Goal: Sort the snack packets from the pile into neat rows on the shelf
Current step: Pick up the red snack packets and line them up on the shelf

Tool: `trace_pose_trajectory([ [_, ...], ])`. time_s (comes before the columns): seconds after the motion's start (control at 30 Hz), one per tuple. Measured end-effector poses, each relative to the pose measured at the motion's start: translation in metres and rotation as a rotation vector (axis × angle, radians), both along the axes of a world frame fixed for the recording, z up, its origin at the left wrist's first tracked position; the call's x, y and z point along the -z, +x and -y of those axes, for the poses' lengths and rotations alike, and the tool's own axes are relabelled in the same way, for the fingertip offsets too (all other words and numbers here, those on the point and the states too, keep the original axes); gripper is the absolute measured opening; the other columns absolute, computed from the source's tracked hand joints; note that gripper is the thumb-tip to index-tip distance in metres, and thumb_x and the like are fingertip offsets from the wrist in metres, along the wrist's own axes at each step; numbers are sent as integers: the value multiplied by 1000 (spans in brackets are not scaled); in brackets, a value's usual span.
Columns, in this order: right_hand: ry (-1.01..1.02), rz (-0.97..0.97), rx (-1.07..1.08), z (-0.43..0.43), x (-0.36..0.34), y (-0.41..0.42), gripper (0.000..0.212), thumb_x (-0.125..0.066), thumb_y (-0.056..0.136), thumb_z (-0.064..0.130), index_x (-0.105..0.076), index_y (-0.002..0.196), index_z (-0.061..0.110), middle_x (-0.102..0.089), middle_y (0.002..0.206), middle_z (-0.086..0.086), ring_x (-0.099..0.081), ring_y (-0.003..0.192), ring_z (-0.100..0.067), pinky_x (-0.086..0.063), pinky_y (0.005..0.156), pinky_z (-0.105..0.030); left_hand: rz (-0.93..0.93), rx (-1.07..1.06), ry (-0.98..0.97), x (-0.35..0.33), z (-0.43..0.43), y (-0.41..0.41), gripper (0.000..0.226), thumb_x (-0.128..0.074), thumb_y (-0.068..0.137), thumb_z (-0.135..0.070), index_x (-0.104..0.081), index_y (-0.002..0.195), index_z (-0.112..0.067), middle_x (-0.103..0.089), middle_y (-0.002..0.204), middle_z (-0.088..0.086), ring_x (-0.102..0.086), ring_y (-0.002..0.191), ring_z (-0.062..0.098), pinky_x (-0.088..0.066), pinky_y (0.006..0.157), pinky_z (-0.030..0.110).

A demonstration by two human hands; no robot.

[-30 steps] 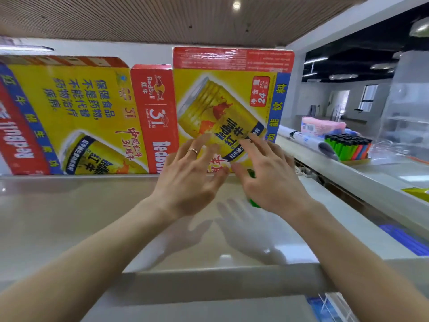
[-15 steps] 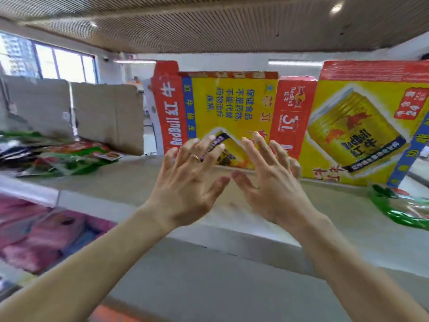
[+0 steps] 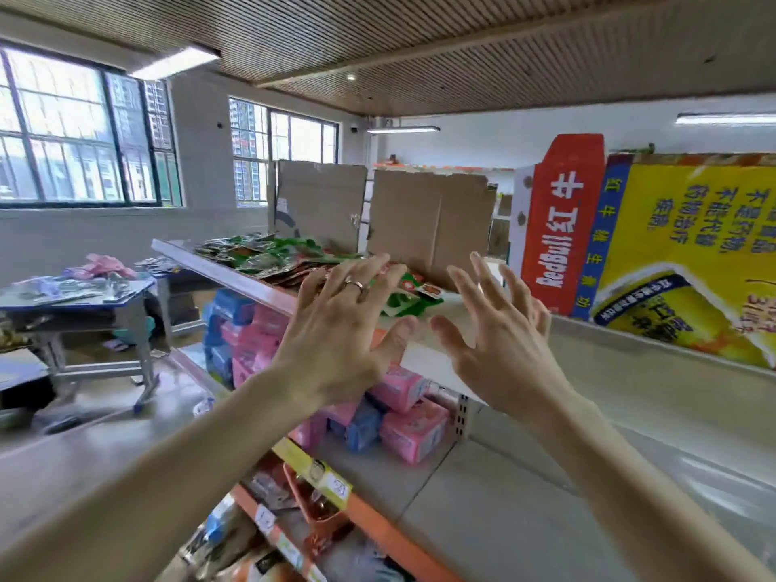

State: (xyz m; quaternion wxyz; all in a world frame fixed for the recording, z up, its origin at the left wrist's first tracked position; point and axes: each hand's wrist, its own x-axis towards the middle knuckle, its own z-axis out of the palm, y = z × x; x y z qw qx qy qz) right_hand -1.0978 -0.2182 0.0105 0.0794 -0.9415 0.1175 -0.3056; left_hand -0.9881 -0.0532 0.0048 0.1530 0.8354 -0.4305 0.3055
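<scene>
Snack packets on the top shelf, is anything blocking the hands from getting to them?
Nothing visible blocks them. The left hand and right hand hover open and empty in front of the pile of snack packets on the shelf, with only air between. The cardboard sheets stand behind the pile, not in the way.

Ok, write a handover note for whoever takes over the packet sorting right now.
Left hand: open, fingers spread, holding nothing.
Right hand: the same, beside it.
Pile: lies unsorted on the top shelf, just beyond the left hand, in front of the cardboard.
Done: no neat row in view.
Left: take packets from the pile and lay them in rows on the shelf.
</scene>
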Motion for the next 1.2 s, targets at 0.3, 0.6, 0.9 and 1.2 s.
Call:
trace_pose_trajectory([
  [0.3, 2, -20, -166, -76, -5, 101, 66, -31, 95, 63, -11, 154, 40, 6, 163, 15, 11, 150, -14, -1, 118, -55, -22, -169, -15, 4, -84, 74, 73, -11, 90, -66, -18, 154, -33, -19, 162, -10, -16, 148, 16, -9, 119, 42],
  [0.6, 45, -70, -291, -98, 6, 198, 65, -36, 99, 58, -8, 154, 40, 10, 163, 16, 14, 149, -17, 4, 116, -59, -42, -359, -10, 18, -120, 152, 65, -18, 91, -62, -24, 150, -34, -27, 160, -7, -25, 145, 20, -6, 118, 47],
  [0.9, 214, -49, -357, -113, -2, 287, 67, -41, 97, 55, -7, 153, 41, 7, 163, 15, 15, 149, -17, 4, 117, -61, -22, -533, 55, 10, -138, 230, 77, -3, 88, -67, -23, 153, -33, -22, 162, -9, -19, 148, 16, 3, 116, 40],
  [1.2, 221, -71, -330, -113, 2, 336, 63, -43, 98, 54, -16, 152, 40, 5, 162, 18, 15, 149, -15, 9, 114, -58, 11, -470, 48, 16, -126, 297, 69, -18, 93, -62, -38, 147, -25, -37, 156, -3, -35, 141, 23, -15, 116, 48],
])
